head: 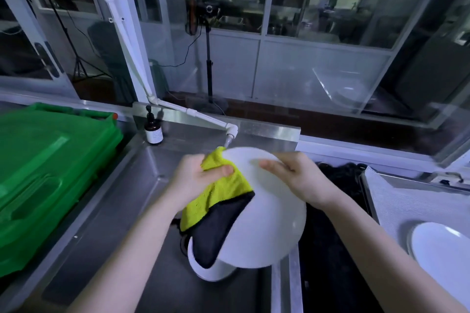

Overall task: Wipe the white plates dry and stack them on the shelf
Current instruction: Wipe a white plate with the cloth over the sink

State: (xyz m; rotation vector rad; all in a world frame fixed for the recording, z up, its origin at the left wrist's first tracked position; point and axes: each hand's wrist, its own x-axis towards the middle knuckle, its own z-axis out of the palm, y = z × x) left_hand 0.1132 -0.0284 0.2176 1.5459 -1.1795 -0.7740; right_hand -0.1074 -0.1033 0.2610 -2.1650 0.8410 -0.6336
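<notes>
Head: L-hand (198, 178) round cloth (218, 199), R-hand (300, 181) plate (274, 231)

Crate (50, 173) left of sink (223, 297), bottle (153, 129) behind, plate (442, 249) seemingly on right shelf (396, 201)

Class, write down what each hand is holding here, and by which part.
The left hand grips the yellow-and-black cloth by its upper yellow end. The right hand holds the white plate by its top rim.

No text is legible — the brown bottle (151, 123) carries a white label (154, 135), too blurred to read.
</notes>
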